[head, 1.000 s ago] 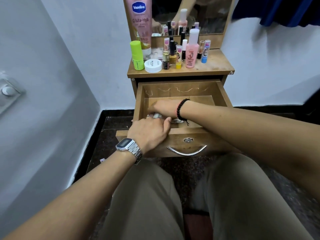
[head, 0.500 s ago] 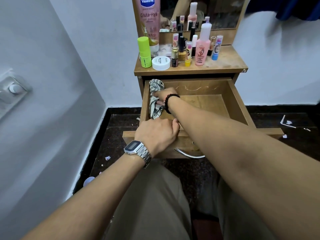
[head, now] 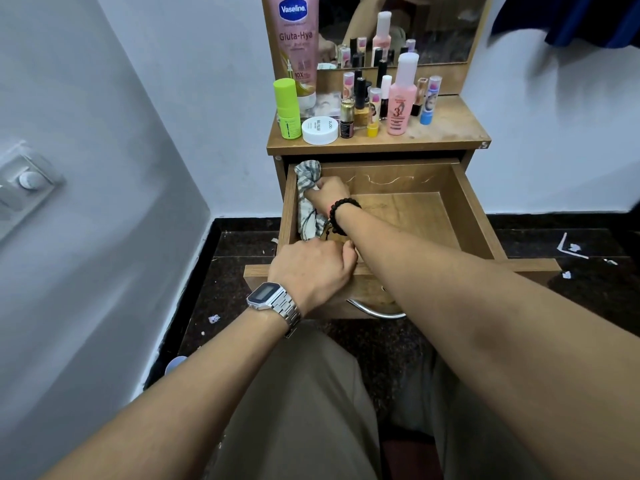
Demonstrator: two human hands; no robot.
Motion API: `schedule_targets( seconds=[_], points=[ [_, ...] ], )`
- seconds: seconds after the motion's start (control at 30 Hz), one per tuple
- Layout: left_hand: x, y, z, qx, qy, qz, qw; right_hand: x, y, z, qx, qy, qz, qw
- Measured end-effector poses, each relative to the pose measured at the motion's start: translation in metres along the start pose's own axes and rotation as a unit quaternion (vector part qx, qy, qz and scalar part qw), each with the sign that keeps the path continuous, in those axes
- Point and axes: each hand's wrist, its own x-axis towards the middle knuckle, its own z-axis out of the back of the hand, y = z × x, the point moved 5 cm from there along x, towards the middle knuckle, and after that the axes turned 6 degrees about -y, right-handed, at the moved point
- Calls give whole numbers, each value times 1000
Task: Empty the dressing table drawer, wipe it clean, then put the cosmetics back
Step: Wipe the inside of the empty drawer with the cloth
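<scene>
Head view: the drawer (head: 474, 216) is pulled well out of the dressing table (head: 450, 133) and serves as the landmark here. Its floor shows bare wood with no cosmetics lying in it, so the emptying step looks done and the wiping step is in hand.

The right hand (head: 329, 194) reaches across into the drawer's back left corner, its fingers curled round a bunched striped cloth (head: 306, 199). The cloth is pressed against the drawer's left wall, with its top bulging near the rim and its tail hanging down the wall toward the floor of the drawer. That hold likely lets the person scrub the corner where dust gathers. A black bead bracelet (head: 341, 211) sits on that wrist.

The left hand (head: 311, 268), wearing a silver watch (head: 273, 299), rests on the drawer's front edge at its left end. Its fingers are curled over the edge and grip it, probably to keep the drawer from sliding while the other hand rubs.

The cosmetics (head: 374, 102) stand on the tabletop just above and behind the drawer: a green bottle (head: 286, 109), a white jar (head: 319, 130), a pink bottle (head: 400, 98) and several small tubes, parked clear of the wiping until they go back. A tall Vaseline tube (head: 298, 39) leans against the mirror frame behind them.
</scene>
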Motion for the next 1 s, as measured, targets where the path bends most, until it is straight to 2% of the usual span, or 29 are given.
schedule_targets(
  seconds=[0.17, 0.27, 0.37, 0.47, 0.6, 0.67, 0.83, 0.9, 1.0],
  points=[
    [1, 1, -1, -1, 7, 2, 1000, -13, 8, -4, -132, 54, 103, 984],
    [1, 1, -3, 2, 13, 6, 1000, -16, 8, -7, -205, 56, 120, 970],
    [1, 3, -3, 4, 14, 9, 1000, -16, 7, -7, -226, 50, 123, 965],
    [1, 2, -3, 5, 13, 7, 1000, -24, 9, -6, -245, 58, 165, 954],
    [1, 1, -2, 5, 16, 2, 1000, -21, 12, -2, -241, 7, 197, 950],
    [2, 2, -2, 9, 17, 6, 1000, -20, 14, -4, -252, 7, 195, 948],
    [1, 2, -1, 3, 16, 9, 1000, -15, 4, -15, -309, 71, 155, 936],
    [0, 2, -2, 6, 17, 9, 1000, -16, 5, -13, -303, 40, 177, 936],
    [0, 1, -2, 7, 21, 10, 1000, -19, 15, -3, -286, -51, 232, 928]
  ],
)
